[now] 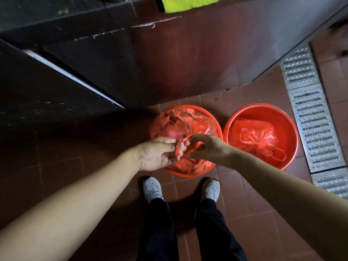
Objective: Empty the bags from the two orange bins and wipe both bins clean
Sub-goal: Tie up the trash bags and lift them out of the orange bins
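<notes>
Thin red plastic, the full bag (180, 123) in the left bin (190, 173) looks soft and slippery (probably light), best lifted by the handles pinched in left hand (158, 154) and right hand (209, 147).

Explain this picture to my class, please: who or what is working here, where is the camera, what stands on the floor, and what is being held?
No machine is at work here: a person uses two bare hands. The single picture comes from a camera worn on the person's head, looking down past the arms to the shoes. On the tiled floor stand two orange bins side by side. The left bin holds a full red plastic bag. The left hand and the right hand meet above it, fingers curled round the bag's twisted handles, apparently tying them. The right bin holds a smaller red bag, already knotted, lying at its bottom. A metal drain grate runs along the right side, and a yellow-green cloth lies on the counter above.
</notes>
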The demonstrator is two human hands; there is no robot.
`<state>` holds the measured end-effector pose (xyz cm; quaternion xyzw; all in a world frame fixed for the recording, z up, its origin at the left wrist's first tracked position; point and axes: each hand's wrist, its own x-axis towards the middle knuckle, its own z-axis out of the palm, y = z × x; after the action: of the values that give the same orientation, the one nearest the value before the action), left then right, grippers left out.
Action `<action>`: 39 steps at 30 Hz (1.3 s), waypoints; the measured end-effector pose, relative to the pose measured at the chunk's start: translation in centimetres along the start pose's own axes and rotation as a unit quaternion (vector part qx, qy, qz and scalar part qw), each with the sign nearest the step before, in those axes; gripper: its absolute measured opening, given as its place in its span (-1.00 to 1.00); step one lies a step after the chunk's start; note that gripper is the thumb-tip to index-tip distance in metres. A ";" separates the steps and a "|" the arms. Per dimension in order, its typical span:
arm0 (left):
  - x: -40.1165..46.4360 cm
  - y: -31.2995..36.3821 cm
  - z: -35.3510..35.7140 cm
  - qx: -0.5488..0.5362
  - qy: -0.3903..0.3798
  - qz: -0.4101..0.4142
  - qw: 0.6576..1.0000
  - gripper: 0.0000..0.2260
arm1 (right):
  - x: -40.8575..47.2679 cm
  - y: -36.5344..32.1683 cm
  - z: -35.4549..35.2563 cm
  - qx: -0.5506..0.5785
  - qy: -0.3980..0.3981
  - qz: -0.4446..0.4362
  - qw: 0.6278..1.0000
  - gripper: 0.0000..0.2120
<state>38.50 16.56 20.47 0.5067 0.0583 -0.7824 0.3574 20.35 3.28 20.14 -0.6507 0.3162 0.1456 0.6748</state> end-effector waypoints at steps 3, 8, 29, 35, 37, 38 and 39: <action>0.0 0.4 -0.2 0.050 -0.031 0.029 0.998 -0.86 | 0.4 0.9 -0.5 -0.030 0.051 0.015 0.998 -0.88; 0.1 1.4 -3.3 0.131 0.153 0.082 0.976 -0.64 | -1.7 3.1 -2.5 -0.207 0.088 0.017 0.974 -0.64; 2.3 2.3 -3.1 -0.167 0.288 0.082 0.939 -0.66 | -5.1 7.4 -3.9 -0.573 0.080 -0.085 0.811 -0.77; 1.5 0.9 0.6 0.015 0.209 0.084 0.974 -0.80 | -4.5 5.5 -2.5 -0.129 0.209 0.081 0.966 -0.80; 1.6 -0.5 2.5 0.044 0.181 0.057 0.981 -0.85 | -4.8 4.7 -1.9 -0.059 0.236 0.076 0.967 -0.82; 1.7 -1.1 3.4 0.039 0.169 0.040 0.984 -0.85 | -5.1 4.1 -1.3 -0.049 0.238 0.059 0.968 -0.85; 1.9 -1.7 4.3 0.022 0.158 0.025 0.987 -0.84 | -5.3 3.5 -0.7 -0.053 0.235 0.037 0.970 -0.89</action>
<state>33.75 14.91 20.49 0.6326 0.0845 -0.6846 0.3520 14.03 4.13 20.72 -0.6891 0.4814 0.0301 0.5408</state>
